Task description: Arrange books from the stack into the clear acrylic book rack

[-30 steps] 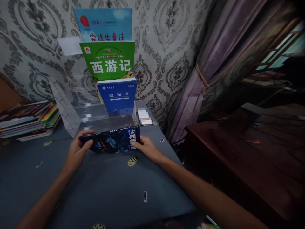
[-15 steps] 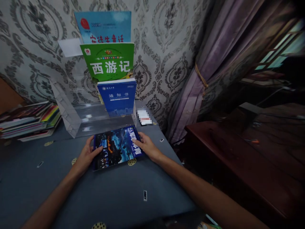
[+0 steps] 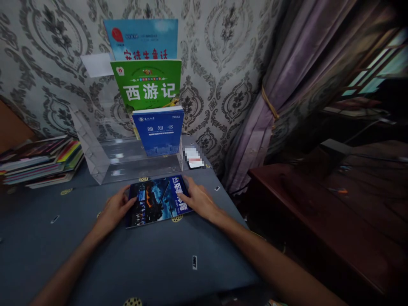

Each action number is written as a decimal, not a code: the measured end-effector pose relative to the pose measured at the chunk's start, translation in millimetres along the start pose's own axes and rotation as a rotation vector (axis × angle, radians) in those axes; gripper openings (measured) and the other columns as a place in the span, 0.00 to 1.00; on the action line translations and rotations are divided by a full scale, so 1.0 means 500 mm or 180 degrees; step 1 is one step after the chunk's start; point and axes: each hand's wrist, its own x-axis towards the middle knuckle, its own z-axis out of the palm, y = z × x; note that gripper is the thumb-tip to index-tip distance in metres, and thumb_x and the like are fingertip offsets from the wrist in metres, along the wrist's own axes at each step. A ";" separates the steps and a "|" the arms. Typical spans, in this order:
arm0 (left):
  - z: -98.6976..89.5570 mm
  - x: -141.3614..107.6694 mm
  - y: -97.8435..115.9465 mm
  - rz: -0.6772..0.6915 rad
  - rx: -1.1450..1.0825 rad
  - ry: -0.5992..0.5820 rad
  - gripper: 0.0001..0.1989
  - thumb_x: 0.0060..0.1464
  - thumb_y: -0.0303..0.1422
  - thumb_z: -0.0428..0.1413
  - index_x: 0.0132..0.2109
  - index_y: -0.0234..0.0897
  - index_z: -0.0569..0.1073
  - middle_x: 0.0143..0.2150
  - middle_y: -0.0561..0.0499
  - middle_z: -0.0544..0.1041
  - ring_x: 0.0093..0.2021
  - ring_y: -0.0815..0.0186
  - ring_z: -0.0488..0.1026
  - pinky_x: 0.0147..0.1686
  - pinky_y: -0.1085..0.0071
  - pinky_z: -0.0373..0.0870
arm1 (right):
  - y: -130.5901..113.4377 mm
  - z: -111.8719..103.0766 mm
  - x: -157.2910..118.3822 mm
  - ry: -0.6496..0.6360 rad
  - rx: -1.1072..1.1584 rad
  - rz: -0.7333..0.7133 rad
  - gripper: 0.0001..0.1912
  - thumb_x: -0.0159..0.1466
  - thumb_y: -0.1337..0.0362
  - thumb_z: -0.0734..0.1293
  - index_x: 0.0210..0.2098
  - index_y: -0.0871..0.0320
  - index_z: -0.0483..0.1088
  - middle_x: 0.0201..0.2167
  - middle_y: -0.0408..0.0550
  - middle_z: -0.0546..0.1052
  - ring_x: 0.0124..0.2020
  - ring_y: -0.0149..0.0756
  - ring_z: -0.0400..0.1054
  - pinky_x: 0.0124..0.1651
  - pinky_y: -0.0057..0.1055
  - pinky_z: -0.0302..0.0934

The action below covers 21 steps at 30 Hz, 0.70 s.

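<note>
A dark blue magazine [image 3: 161, 197] with a tank on its cover lies turned sideways between my hands, low over the table or on it. My left hand [image 3: 116, 206] grips its left edge, thumb on the cover. On the right edge, my right hand [image 3: 199, 197] has its thumb on the cover too, with the other fingers at the far corner. Just behind stands a clear stepped rack [image 3: 91, 144]. It holds a blue booklet [image 3: 159, 132], a green book [image 3: 148, 85] and a light blue book [image 3: 143, 38], each higher than the one before.
A pile of books and magazines [image 3: 41, 161] lies at the left. Right of the rack is a phone-like item [image 3: 194, 158], partly blurred out. Beyond the right edge of the grey-blue tablecloth [image 3: 153, 263] are a purple curtain [image 3: 255, 140] and dark red furniture [image 3: 306, 204].
The magazine's far edge has tipped down, so it looks flatter and sits slightly lower. Both hands keep hold of it. The view has shifted slightly.
</note>
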 end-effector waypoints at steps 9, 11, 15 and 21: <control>0.007 0.003 0.056 0.0718 0.1868 0.0132 0.18 0.64 0.36 0.47 0.57 0.37 0.72 0.49 0.41 0.77 0.50 0.51 0.75 0.43 0.60 0.73 | -0.065 -0.002 -0.010 0.0127 -0.1153 -0.0493 0.17 0.73 0.60 0.60 0.57 0.59 0.68 0.46 0.56 0.80 0.45 0.50 0.76 0.44 0.41 0.68; 0.022 0.018 0.058 0.0991 0.1687 0.0092 0.18 0.64 0.34 0.48 0.58 0.36 0.70 0.54 0.41 0.75 0.53 0.52 0.73 0.51 0.57 0.72 | -0.088 0.026 -0.005 0.0078 -0.1080 -0.1085 0.17 0.73 0.63 0.59 0.57 0.61 0.69 0.51 0.58 0.77 0.53 0.48 0.72 0.52 0.42 0.67; 0.055 0.037 0.045 0.1098 0.1429 0.0029 0.18 0.65 0.29 0.46 0.59 0.34 0.68 0.55 0.39 0.76 0.54 0.53 0.74 0.54 0.55 0.71 | -0.119 0.091 0.018 -0.0200 -0.1042 -0.1925 0.21 0.73 0.68 0.57 0.62 0.69 0.64 0.63 0.64 0.69 0.66 0.46 0.61 0.68 0.44 0.57; 0.074 0.034 0.027 0.1259 0.1573 0.0229 0.19 0.65 0.28 0.44 0.59 0.31 0.71 0.58 0.36 0.75 0.56 0.50 0.74 0.57 0.53 0.70 | -0.120 0.132 0.039 -0.0394 -0.0936 -0.1908 0.29 0.73 0.60 0.60 0.68 0.72 0.57 0.68 0.66 0.62 0.71 0.49 0.53 0.72 0.49 0.49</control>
